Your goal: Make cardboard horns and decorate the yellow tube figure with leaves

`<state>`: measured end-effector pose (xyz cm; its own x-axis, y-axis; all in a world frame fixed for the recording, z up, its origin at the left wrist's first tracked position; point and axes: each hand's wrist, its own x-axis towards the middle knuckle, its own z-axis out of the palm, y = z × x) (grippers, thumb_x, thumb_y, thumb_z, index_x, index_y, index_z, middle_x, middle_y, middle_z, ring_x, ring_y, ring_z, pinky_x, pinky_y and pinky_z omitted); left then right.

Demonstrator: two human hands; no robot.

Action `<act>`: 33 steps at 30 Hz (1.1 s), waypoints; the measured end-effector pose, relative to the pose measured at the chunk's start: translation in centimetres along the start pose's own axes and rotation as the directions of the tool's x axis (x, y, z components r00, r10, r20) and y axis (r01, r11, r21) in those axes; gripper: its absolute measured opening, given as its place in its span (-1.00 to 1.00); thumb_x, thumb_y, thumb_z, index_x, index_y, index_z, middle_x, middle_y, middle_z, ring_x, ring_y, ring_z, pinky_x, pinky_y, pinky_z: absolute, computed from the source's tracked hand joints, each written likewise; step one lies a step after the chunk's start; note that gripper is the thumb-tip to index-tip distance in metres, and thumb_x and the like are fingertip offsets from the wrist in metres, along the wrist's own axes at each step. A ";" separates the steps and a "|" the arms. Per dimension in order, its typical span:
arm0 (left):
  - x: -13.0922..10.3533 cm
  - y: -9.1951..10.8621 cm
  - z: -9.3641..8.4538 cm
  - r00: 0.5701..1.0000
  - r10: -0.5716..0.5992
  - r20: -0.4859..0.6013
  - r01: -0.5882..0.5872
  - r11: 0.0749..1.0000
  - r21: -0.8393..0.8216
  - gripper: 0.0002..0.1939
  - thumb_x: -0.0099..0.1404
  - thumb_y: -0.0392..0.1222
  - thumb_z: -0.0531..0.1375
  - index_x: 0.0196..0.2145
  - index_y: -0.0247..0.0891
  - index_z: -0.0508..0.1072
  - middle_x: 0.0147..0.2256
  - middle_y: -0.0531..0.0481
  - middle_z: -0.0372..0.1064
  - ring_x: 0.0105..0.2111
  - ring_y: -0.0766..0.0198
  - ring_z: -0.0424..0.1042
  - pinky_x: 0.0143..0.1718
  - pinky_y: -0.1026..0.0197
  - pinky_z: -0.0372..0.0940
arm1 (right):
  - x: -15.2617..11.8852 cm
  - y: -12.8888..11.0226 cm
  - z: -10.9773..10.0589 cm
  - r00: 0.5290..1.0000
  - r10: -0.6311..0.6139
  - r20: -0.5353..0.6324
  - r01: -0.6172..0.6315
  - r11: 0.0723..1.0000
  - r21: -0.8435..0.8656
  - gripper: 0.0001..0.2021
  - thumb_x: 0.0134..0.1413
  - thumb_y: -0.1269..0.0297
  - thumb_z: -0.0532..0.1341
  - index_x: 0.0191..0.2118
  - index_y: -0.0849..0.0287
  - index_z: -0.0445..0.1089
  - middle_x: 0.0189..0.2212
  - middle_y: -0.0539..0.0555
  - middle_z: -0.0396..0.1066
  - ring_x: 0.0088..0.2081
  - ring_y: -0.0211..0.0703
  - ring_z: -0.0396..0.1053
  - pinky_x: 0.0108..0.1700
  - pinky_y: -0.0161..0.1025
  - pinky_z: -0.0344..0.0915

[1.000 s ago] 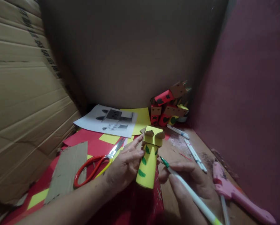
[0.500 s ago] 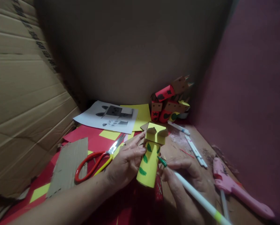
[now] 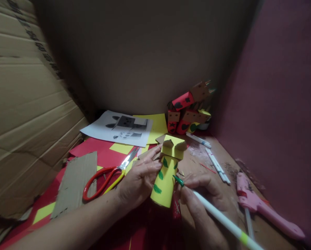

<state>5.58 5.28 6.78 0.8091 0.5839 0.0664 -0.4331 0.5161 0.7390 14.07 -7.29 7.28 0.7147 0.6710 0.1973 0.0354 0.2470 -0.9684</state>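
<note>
My left hand point(image 3: 142, 175) is closed around the left side of a yellow paper tube figure point(image 3: 165, 187). The figure has a boxy yellow head with two cardboard ears, and green leaf shapes are drawn on its body. Pinched between the thumb and fingers of my right hand point(image 3: 207, 201) is a white marker point(image 3: 220, 218) with a green tip. That tip sits at the right edge of the tube; whether it touches the paper is hard to tell. Red-and-yellow-handled scissors point(image 3: 103, 184) lie just left of my left hand.
A pink glue gun point(image 3: 264, 208) lies at the right, near several white markers point(image 3: 217, 166). Finished-looking red and brown figures point(image 3: 183, 114) are stacked at the back. A printed sheet point(image 3: 124, 128), red paper point(image 3: 90, 150) and a cardboard piece point(image 3: 74, 184) cover the left side.
The marker's green tip has shifted slightly left and down along the tube's right edge. Both hands keep their holds, and the view has moved a little.
</note>
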 end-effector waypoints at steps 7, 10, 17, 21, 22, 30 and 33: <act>0.0 -0.1 -0.1 1.000 -0.011 0.026 0.012 1.000 -0.019 -0.41 0.26 -0.41 0.07 0.24 -0.29 0.19 -0.04 -0.20 0.43 -0.32 0.14 0.50 -0.29 0.15 0.39 | -0.1 -0.1 -0.2 1.000 -0.010 -0.022 0.010 1.000 -0.019 -0.87 0.00 0.16 0.33 -0.45 0.06 0.45 -0.48 -0.02 0.46 -0.53 -0.29 0.32 -0.57 -0.40 0.20; 0.0 0.0 -0.1 0.999 -0.013 0.048 0.014 0.999 -0.039 -0.44 0.26 -0.43 0.07 0.22 -0.31 0.22 -0.06 -0.21 0.45 -0.30 0.15 0.51 -0.26 0.17 0.40 | 0.0 0.1 -0.2 1.000 -0.008 0.000 0.008 1.000 -0.006 -0.88 0.01 0.18 0.32 -0.45 0.06 0.44 -0.48 -0.03 0.46 -0.55 -0.31 0.29 -0.58 -0.39 0.18; 0.0 0.0 -0.2 0.998 -0.015 0.065 0.018 0.999 -0.044 -0.54 0.27 -0.42 0.08 0.13 -0.31 0.35 -0.19 -0.17 0.49 -0.29 0.15 0.51 -0.23 0.17 0.41 | 0.0 0.2 -0.3 0.999 -0.018 0.032 0.016 0.999 0.047 -0.88 0.01 0.19 0.32 -0.45 0.07 0.44 -0.47 -0.01 0.43 -0.47 -0.25 0.34 -0.56 -0.39 0.17; 0.0 -0.1 -0.2 0.997 -0.020 0.069 0.024 0.999 -0.049 -0.54 0.27 -0.42 0.08 0.12 -0.30 0.36 -0.18 -0.18 0.49 -0.29 0.15 0.51 -0.24 0.18 0.41 | 0.0 0.2 -0.3 0.999 -0.016 0.045 0.014 0.999 0.051 -0.89 0.02 0.21 0.31 -0.45 0.07 0.43 -0.46 0.02 0.44 -0.38 -0.18 0.39 -0.54 -0.37 0.20; 0.0 -0.1 -0.2 0.997 -0.024 0.073 0.027 0.998 -0.050 -0.54 0.27 -0.41 0.09 0.12 -0.31 0.36 -0.19 -0.18 0.49 -0.29 0.14 0.51 -0.24 0.18 0.41 | -0.1 0.1 -0.2 0.999 -0.009 0.045 0.006 0.998 0.062 -0.90 0.02 0.22 0.31 -0.44 0.07 0.43 -0.45 0.03 0.45 -0.36 -0.16 0.40 -0.54 -0.37 0.21; 0.0 -0.2 -0.5 0.997 -0.028 0.077 0.033 0.997 -0.064 -0.52 0.27 -0.41 0.09 0.14 -0.30 0.35 -0.16 -0.19 0.47 -0.26 0.14 0.50 -0.19 0.15 0.40 | -0.2 0.5 0.0 0.997 0.057 0.045 -0.063 0.987 0.149 -0.90 0.00 0.21 0.34 -0.44 0.06 0.44 -0.43 -0.03 0.45 -0.36 -0.25 0.39 -0.43 -0.40 0.28; 0.0 -0.2 -0.4 0.998 -0.030 0.064 0.034 0.998 -0.059 -0.52 0.26 -0.42 0.09 0.14 -0.30 0.34 -0.16 -0.19 0.46 -0.26 0.14 0.50 -0.20 0.16 0.40 | -0.3 0.7 0.1 0.997 0.054 0.062 -0.064 0.985 0.160 -0.89 0.02 0.22 0.33 -0.43 0.06 0.41 -0.43 -0.04 0.45 -0.38 -0.25 0.38 -0.41 -0.39 0.30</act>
<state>5.52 5.44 6.32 0.8454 0.5270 0.0868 -0.4281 0.5715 0.7001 13.84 -7.24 6.57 0.6709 0.7255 0.1535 -0.1223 0.3125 -0.9420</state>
